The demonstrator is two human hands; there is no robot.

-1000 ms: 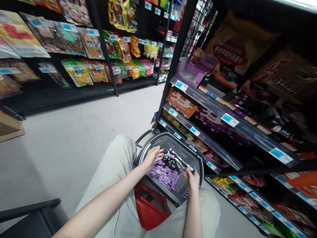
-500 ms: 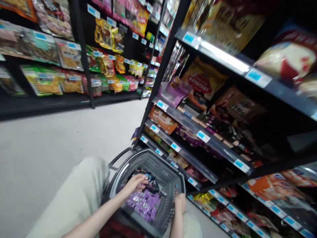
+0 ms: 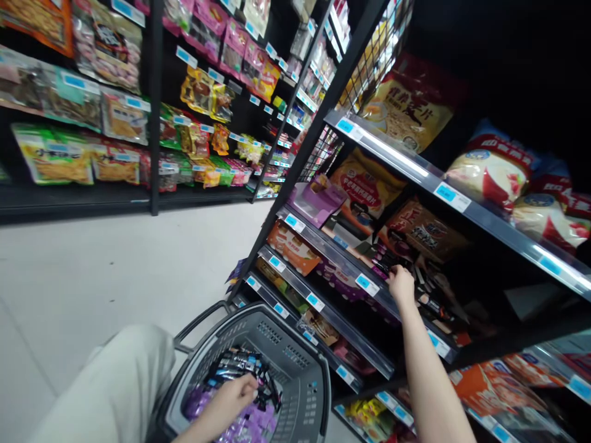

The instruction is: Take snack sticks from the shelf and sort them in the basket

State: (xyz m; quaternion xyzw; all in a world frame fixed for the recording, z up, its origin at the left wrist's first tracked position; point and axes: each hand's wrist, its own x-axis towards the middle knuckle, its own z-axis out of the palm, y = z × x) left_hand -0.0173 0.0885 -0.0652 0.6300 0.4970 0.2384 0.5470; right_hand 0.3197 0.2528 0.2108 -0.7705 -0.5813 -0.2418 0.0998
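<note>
My right hand (image 3: 401,284) reaches into an open display box on the shelf, its fingers closed at several slim dark sachets (image 3: 427,294) with purple and white parts. Whether a sachet is between the fingertips is hard to see. Low in the view, my left hand (image 3: 235,394) hangs inside a grey plastic shopping basket (image 3: 295,381), fingers curled together; what they hold, if anything, is hidden. Under that hand lie black-and-silver stick sachets (image 3: 237,363) and a heap of shiny purple packets (image 3: 249,424).
On the right stands a black shelf rack (image 3: 355,240) with price tags, a purple carton (image 3: 318,200) and bags of cereal (image 3: 401,104). Another rack of snack bags (image 3: 53,154) runs along the left. Pale floor (image 3: 138,264) lies between them. My knee (image 3: 133,351) is beside the basket.
My right hand has left the basket's rim and moved up and right to the sachets on the shelf. My left hand remains over the basket's contents, lower in view.
</note>
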